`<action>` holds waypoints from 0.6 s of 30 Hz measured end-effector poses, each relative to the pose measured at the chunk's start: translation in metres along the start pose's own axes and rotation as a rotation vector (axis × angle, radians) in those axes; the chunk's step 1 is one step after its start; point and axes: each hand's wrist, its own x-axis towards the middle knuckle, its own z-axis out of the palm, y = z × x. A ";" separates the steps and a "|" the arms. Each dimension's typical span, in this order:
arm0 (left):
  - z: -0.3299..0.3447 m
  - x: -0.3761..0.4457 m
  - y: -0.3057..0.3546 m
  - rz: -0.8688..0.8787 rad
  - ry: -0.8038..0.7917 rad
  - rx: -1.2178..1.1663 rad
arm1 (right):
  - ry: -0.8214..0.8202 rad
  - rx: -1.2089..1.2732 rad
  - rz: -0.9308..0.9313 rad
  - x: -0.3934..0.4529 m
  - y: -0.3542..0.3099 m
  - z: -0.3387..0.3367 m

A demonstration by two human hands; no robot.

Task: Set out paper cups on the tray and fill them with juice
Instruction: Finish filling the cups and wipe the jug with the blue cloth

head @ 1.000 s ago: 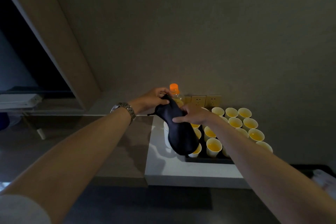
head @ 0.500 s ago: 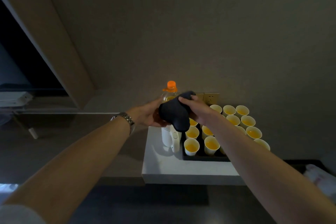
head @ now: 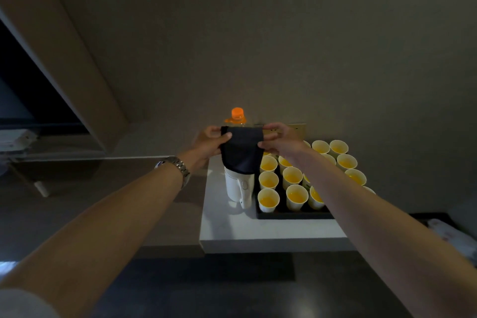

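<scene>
Several paper cups (head: pixel 296 196) holding orange juice stand in rows on a dark tray (head: pixel 291 215) on a white counter (head: pixel 232 227). Behind them, an orange-capped juice bottle (head: pixel 237 115) pokes up, mostly hidden. A dark cloth (head: pixel 241 150) hangs folded in the air above the counter's left part. My left hand (head: pixel 210 143) pinches its left top corner and my right hand (head: pixel 280 138) pinches its right top corner. The cloth covers the top of a white kettle (head: pixel 238 184) beside the tray.
A wall with sockets (head: pixel 298 128) rises right behind the counter. To the left lies a lower brown shelf (head: pixel 103 181) under a slanted panel. A white packet (head: pixel 454 236) lies on a dark surface at the far right.
The cloth was bunched in both hands half a second ago. Now it is spread flat between them, with each hand at one top corner, a little higher.
</scene>
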 end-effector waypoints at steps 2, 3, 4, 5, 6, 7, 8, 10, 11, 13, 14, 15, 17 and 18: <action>0.003 -0.001 0.000 0.028 0.046 0.028 | 0.048 -0.132 -0.064 0.001 0.001 -0.001; 0.004 0.000 -0.001 0.047 0.032 0.054 | 0.054 -0.215 -0.111 0.001 0.002 -0.001; 0.005 0.000 0.000 0.068 -0.002 0.091 | 0.054 -0.299 -0.153 0.001 0.004 0.000; 0.005 0.001 -0.001 0.093 -0.039 0.141 | 0.046 -0.372 -0.192 0.000 0.004 0.001; 0.004 0.000 0.000 0.111 -0.070 0.190 | 0.036 -0.440 -0.229 0.000 0.005 0.002; 0.003 0.001 0.000 0.125 -0.091 0.237 | 0.031 -0.518 -0.267 0.000 0.007 0.001; 0.001 0.000 0.001 0.135 -0.102 0.274 | 0.029 -0.600 -0.300 0.000 0.008 0.001; -0.003 0.000 0.001 0.157 -0.122 0.317 | 0.036 -0.722 -0.333 0.001 0.010 -0.001; -0.005 0.001 -0.001 0.168 -0.125 0.327 | 0.047 -0.741 -0.337 0.002 0.011 -0.001; -0.010 0.002 -0.002 0.225 -0.111 0.379 | 0.075 -0.705 -0.326 0.005 0.014 -0.001; -0.011 0.003 -0.002 0.265 -0.102 0.428 | 0.086 -0.657 -0.310 0.007 0.015 0.000; -0.012 0.003 -0.002 0.297 -0.099 0.470 | 0.086 -0.596 -0.288 0.007 0.016 0.001; -0.013 0.005 -0.002 0.317 -0.119 0.497 | 0.067 -0.475 -0.228 0.009 0.015 0.004; -0.013 0.007 -0.003 0.310 -0.132 0.503 | 0.059 -0.422 -0.203 0.010 0.015 0.006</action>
